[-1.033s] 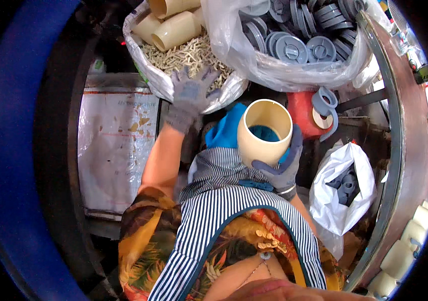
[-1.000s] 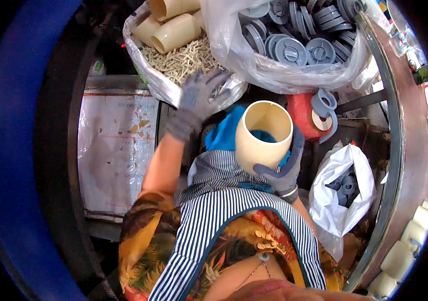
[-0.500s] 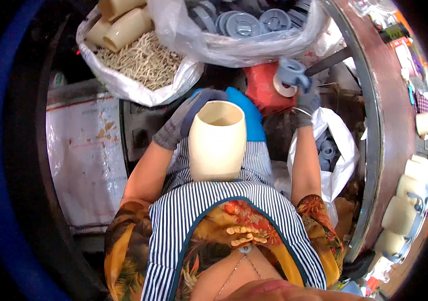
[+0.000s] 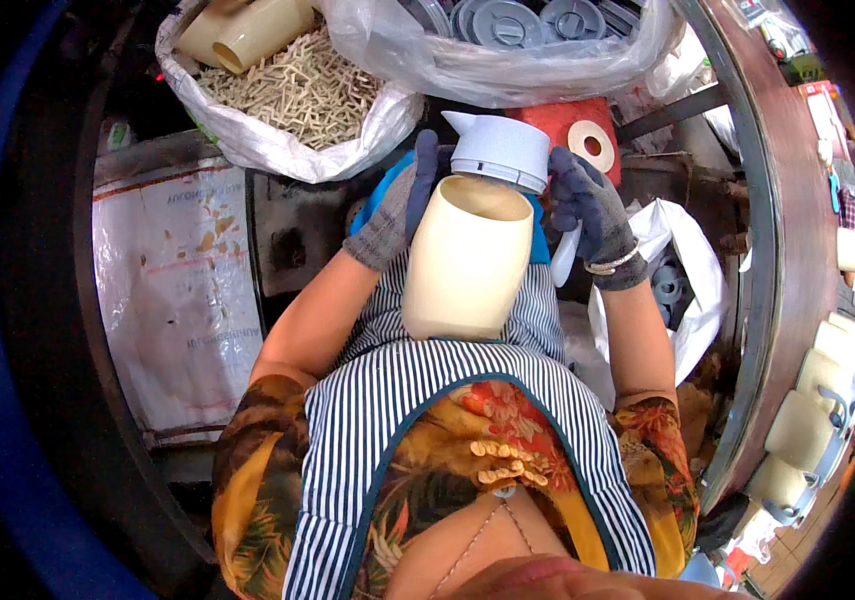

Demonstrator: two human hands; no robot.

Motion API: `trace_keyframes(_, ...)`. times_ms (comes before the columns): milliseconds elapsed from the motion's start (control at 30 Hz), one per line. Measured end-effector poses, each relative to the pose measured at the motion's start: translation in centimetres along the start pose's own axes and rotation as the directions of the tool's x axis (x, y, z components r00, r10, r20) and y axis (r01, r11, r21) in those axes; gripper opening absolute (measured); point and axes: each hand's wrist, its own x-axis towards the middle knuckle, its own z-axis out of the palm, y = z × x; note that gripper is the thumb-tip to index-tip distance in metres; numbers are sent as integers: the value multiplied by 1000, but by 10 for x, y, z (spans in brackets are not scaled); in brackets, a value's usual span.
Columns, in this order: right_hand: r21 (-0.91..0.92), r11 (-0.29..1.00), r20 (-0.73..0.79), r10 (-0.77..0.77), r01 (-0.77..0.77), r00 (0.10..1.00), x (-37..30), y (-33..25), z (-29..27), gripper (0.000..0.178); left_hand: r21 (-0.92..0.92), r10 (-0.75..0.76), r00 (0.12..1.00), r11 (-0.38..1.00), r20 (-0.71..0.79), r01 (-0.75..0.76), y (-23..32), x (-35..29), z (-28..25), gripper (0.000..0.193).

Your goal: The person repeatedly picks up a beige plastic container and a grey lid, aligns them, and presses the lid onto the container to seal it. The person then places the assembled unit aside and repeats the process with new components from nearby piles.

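Observation:
A cream barrel-shaped jug body (image 4: 467, 265) stands in my lap, its open mouth facing up and away. Just over its far rim is a blue-grey spout collar (image 4: 499, 150), tilted, its pointed spout to the left. My gloved right hand (image 4: 592, 215) closes around the collar's right side, with the blue-grey handle (image 4: 565, 258) hanging beneath its fingers. My gloved left hand (image 4: 402, 205) is at the left of the body's mouth, fingers stretched upward near the spout. Whether its palm presses on the body cannot be made out.
Beyond my lap are a white sack (image 4: 402, 115) of small cream sticks and cream bodies, and a clear bag (image 4: 467, 85) of round grey lids. A tape roll (image 4: 590, 146) lies on a red surface. A white bag (image 4: 702, 310) of grey parts stands right, beside a metal frame (image 4: 747, 250).
My right hand has brought the spout collar from the far right to the body's mouth. The left hand's fingers have straightened beside the body, which has shifted slightly right.

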Motion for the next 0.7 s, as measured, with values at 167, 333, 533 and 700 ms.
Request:
trace_keyframes(167,7,1000,25,5,-5,1000,6,4,-1,30,9,-54,998,999,-23,54,6,2,4,80)
trace_keyframes(333,-126,992,-98,-4,-9,995,2,2,5,30,311,48,999,949,7,-47,5,5,-1,74)
trace_keyframes(533,-259,965,-175,-86,38,981,5,12,2,30,232,-53,994,972,91,31,16,12,-4,59)
trace_keyframes(700,-252,963,-177,-147,99,973,8,27,0,26,746,267,806,309,528,-590,21,15,-26,46)
